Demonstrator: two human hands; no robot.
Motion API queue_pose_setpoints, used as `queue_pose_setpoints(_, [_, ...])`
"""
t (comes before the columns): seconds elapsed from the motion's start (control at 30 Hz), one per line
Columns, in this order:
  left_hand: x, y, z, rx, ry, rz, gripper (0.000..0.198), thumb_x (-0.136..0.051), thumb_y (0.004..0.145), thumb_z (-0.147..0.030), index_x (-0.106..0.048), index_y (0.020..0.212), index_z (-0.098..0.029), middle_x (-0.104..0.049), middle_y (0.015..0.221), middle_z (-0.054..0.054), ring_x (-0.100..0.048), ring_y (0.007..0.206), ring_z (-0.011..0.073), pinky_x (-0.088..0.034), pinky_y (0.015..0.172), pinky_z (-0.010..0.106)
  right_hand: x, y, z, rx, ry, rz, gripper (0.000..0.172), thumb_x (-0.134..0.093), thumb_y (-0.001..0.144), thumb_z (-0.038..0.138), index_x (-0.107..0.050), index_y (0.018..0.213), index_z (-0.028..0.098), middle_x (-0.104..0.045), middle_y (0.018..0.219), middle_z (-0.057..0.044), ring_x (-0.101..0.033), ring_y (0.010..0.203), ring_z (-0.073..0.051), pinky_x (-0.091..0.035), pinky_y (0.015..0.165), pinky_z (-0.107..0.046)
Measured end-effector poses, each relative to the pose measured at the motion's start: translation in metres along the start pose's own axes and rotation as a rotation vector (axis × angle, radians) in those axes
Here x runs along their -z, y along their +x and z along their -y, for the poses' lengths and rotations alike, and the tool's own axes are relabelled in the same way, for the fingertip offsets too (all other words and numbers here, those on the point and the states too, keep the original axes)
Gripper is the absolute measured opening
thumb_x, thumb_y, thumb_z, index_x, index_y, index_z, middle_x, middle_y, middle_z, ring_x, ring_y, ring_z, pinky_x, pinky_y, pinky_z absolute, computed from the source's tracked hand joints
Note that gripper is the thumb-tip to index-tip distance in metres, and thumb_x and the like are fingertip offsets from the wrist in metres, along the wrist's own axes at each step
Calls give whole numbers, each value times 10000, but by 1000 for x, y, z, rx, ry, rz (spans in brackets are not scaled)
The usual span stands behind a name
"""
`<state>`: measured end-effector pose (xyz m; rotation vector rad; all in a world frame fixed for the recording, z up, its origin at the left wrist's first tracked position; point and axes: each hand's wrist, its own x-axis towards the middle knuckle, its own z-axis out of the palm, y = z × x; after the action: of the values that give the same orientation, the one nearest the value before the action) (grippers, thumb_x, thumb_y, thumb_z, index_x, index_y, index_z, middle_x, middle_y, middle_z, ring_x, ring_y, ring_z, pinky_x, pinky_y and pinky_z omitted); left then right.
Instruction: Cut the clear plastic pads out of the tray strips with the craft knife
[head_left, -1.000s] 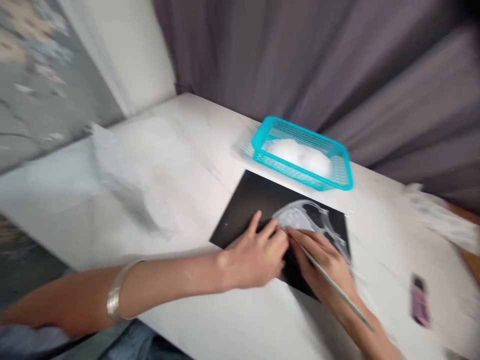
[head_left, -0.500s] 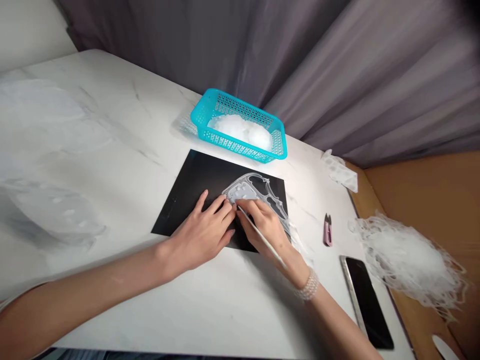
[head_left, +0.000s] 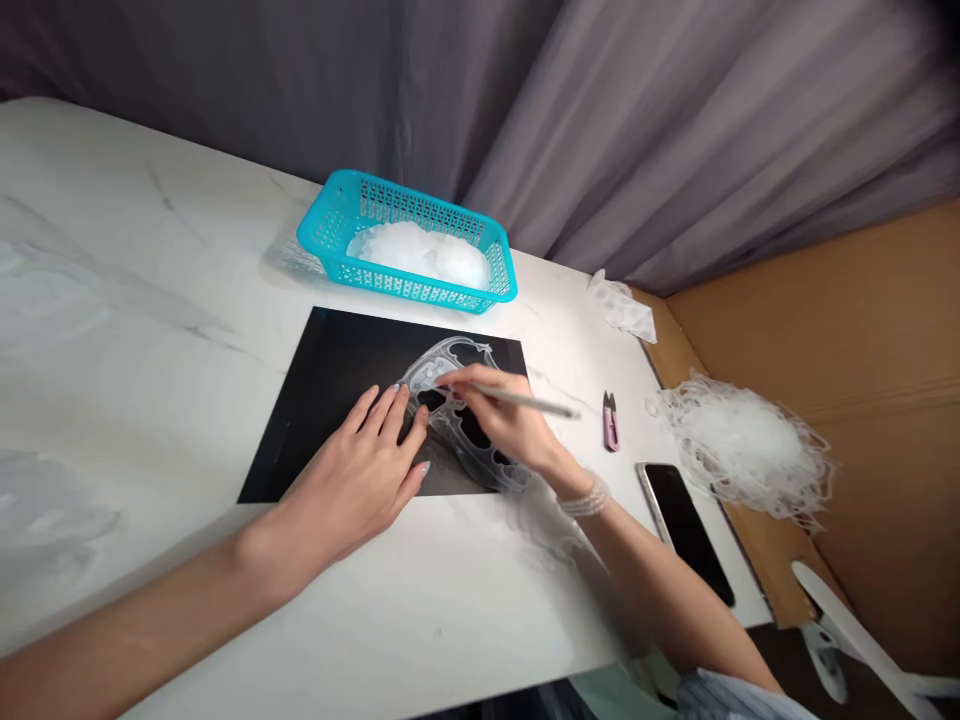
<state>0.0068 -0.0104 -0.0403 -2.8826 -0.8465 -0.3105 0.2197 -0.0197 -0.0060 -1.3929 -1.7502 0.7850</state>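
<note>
A piece of sheer white lace-like fabric (head_left: 450,425) with cut-out openings lies on a black sheet (head_left: 330,360). My left hand (head_left: 367,450) rests flat with fingers apart, its fingertips on the fabric's left edge. My right hand (head_left: 510,415) is closed around a slim grey pen-like tool (head_left: 525,400), whose shaft sticks out to the right. Its fingertips are over the patterned patch of the fabric. The tool's tip is too hidden to make out. A loose part of the fabric trails off the sheet under my right wrist.
A turquoise basket (head_left: 420,292) with white material stands behind the sheet. To the right are pink thread snips (head_left: 611,425), a phone (head_left: 690,535), a crumpled white piece (head_left: 622,308) and a tangle of white scraps (head_left: 750,440) by cardboard (head_left: 825,330). Sheer pieces (head_left: 52,520) lie left.
The view has shifted, so everything sits further left. My right hand has moved away from my left fingers, and the tool's shaft has swung up to point right. A dark opening now shows between the hands.
</note>
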Motion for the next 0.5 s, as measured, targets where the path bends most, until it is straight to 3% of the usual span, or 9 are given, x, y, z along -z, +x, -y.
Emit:
queue_pose_setpoints(0.1, [1, 1, 2, -34, 30, 22, 560, -408, 993, -332, -538, 1410, 18, -490, 1459, 327, -479, 1371, 432, -337, 1159, 562, 12, 10, -14, -205, 321, -102, 222, -641, 927, 366, -726, 1064, 214, -753, 965, -49, -735, 829, -190, -627, 817, -392])
queue_pose_setpoints(0.2, [2, 0, 6, -53, 49, 32, 568, -407, 997, -339, -517, 1433, 7, -487, 1465, 321, -467, 1382, 428, -342, 1155, 556, 17, 13, -18, -293, 442, -82, 287, -702, 880, 424, -729, 1066, 207, -755, 924, -47, -740, 801, -188, -627, 828, -407])
queue_pose_setpoints(0.5, [8, -1, 14, -65, -15, 24, 543, -324, 1039, -379, -557, 1404, -52, -511, 1467, 270, -450, 1399, 386, -314, 1155, 608, 3, 1, 18, -59, -130, 102, 211, -571, 983, 266, -749, 1090, 227, -773, 1091, -49, -733, 987, -218, -588, 895, -377])
